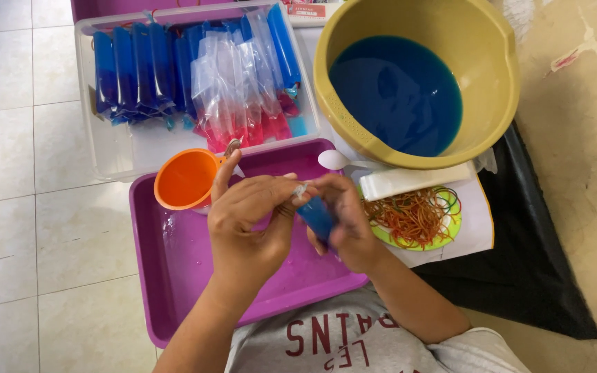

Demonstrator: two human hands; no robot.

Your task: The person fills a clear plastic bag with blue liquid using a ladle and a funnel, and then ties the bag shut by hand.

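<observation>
Both hands, left hand (247,221) & right hand (347,224), fingers shut round blue-filled bag (316,215) over purple tray (174,276).

Pale square floor tiles (8,138) with thin grey grout lines fill the left side — glossy, evenly lit by soft light. On the right lies a beige, worn floor surface (582,138) with whitish scuffs, and a black sheet (519,269) spreads across it.
</observation>
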